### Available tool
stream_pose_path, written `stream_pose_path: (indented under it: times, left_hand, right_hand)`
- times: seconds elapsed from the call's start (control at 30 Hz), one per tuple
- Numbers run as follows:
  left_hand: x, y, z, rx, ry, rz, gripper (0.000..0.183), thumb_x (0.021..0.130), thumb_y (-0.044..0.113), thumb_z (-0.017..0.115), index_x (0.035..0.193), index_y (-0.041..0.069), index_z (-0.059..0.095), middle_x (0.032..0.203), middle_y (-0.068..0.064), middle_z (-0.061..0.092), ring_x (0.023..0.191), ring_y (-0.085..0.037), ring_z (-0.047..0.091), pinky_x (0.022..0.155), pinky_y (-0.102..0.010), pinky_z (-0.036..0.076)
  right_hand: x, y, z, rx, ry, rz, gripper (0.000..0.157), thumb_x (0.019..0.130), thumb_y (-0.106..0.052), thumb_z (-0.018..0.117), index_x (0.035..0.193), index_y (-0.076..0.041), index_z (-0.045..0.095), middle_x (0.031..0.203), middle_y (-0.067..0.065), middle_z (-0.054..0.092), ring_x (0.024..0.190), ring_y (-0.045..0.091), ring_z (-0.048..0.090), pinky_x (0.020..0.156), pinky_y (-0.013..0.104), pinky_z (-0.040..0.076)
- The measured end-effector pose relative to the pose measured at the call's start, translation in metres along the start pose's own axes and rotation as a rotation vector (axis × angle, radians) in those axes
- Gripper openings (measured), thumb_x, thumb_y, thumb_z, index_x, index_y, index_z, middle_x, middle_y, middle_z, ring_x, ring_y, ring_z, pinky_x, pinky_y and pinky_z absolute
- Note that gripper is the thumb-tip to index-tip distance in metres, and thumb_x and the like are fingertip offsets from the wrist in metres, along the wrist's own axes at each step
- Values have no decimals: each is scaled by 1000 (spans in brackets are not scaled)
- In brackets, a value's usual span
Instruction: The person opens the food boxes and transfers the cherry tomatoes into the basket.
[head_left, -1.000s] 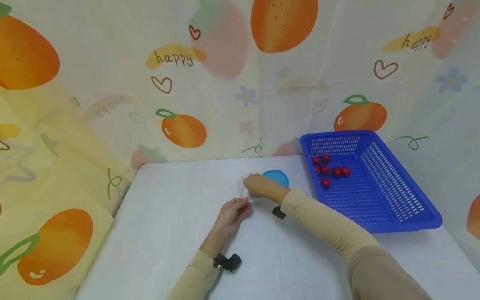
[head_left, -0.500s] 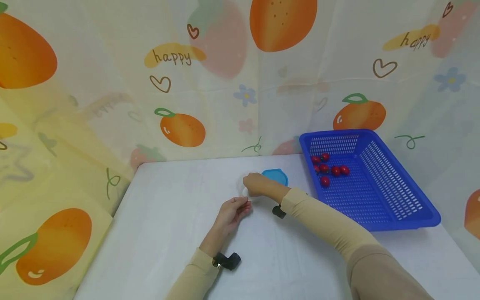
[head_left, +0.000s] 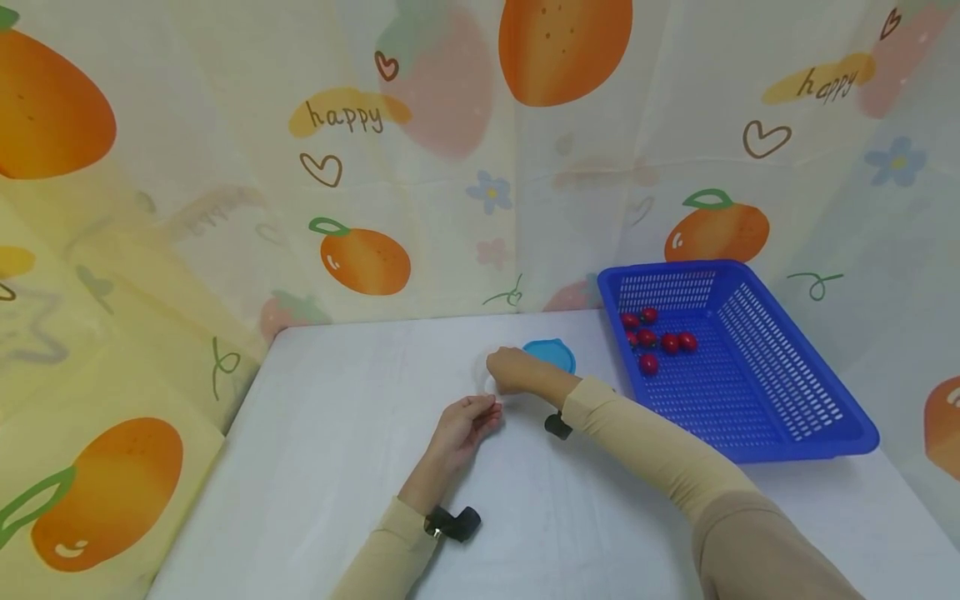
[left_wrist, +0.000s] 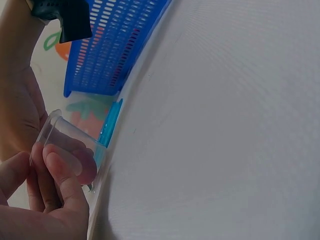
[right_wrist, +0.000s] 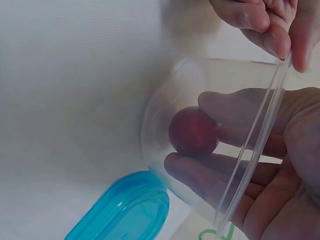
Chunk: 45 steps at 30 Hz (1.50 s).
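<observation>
A clear plastic tub (right_wrist: 235, 72) stands on the table, mostly behind the hands in the head view. My left hand (head_left: 467, 425) pinches its rim between thumb and fingers. Reaching over from the right, my right hand (head_left: 516, 370) has its fingers inside the tub. There, in the right wrist view, thumb and fingers grip a red cherry tomato (right_wrist: 194, 131) near the bottom. A blue lid (head_left: 553, 354) lies just beyond the right hand and shows beside the tub in the right wrist view.
At the right stands a blue perforated basket (head_left: 813, 367) with several red cherry tomatoes (head_left: 670, 342) toward its far left corner. The white table (head_left: 337, 450) meets a fruit-patterned cloth (head_left: 435, 208) at the back and left.
Almost nothing differs; both hands keep their places at the tub. The view itself shifts very slightly.
</observation>
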<state>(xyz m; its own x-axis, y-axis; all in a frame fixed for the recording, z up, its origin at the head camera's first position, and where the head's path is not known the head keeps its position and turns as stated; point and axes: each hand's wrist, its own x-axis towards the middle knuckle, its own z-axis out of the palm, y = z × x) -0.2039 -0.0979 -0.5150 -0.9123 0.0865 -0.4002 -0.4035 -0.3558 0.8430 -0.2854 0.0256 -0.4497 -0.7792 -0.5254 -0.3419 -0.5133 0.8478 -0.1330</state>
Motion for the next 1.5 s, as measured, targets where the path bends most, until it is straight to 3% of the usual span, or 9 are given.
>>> stream_pose_path:
  times: [0.17,0.5,0.67,0.97,1.23,1.5]
  left_hand:
    - [0,1,0,7,7,-8,8,95,7,59,100,1,59,85,-2,69,83,-11,68,74,-19,57]
    - [-1,0,-2,26,0,-13,15,95,10,60,106,-1,59,87,-2,69,86,-11,68,77,-19,57]
    - [-1,0,-2,25,1,-14,16,96,9,59,107,-2,58,88,-2,69,86,-11,68,77,-19,57]
    - [-1,1,-2,37,8,-21,21,95,12,61,110,-2,59,89,-3,70,86,-12,69,78,-20,58]
    - [-1,1,-2,43,28,-33,22,95,13,62,111,-2,60,95,-8,71,87,-13,69,80,-22,58]
    - [0,0,-2,39,28,-31,22,95,12,62,111,-3,59,90,-5,70,82,-11,69,78,-22,59]
  right_hand:
    - [0,1,-1,39,14,-7,13,90,-9,66,102,-4,66,89,8,67,77,18,54,77,28,52]
    - [-3,2,-13,116,41,-44,10,84,-2,68,95,-4,70,90,8,67,82,19,54,79,31,52]
    - [-7,3,-18,125,95,-83,7,83,-3,71,90,-6,71,88,6,68,82,19,55,78,31,52]
    - [-28,10,-38,174,142,-139,19,85,-5,69,103,-3,71,96,8,69,88,20,60,87,32,54]
    - [-44,22,-51,203,182,-171,23,85,-6,67,108,-3,71,98,8,69,86,20,58,84,30,55]
    - [-62,31,-61,231,238,-137,26,88,-11,68,114,-6,70,109,10,69,96,22,62,90,35,57]
